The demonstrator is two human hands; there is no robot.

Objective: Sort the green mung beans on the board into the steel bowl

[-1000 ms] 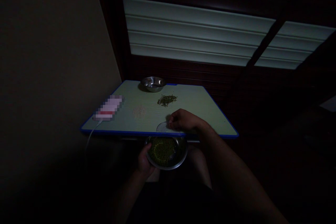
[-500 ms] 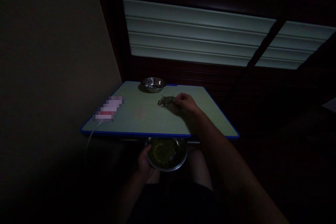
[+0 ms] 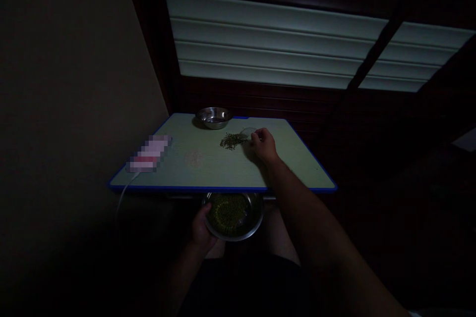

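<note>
As far as I can judge, the sorting into portions is only partly done: many small green beans [image 3: 227,214] lie inside the steel bowl [image 3: 238,239], while a loose pile [image 3: 228,142] remains on the small table [image 3: 290,173]. A pale patch of grains [image 3: 194,159] lies apart from it, and a second metal bowl [image 3: 214,121] stands at the far edge.

The left hand [image 3: 202,228] grips the steel bowl by its rim, just below the near edge of the table. The right hand [image 3: 266,146] pinches a clear round disc [image 3: 248,132] beside the pile.

One second earlier, the right hand and the disc were at the near edge, above the steel bowl; now they are at the pile. The left hand stays in place.
</note>
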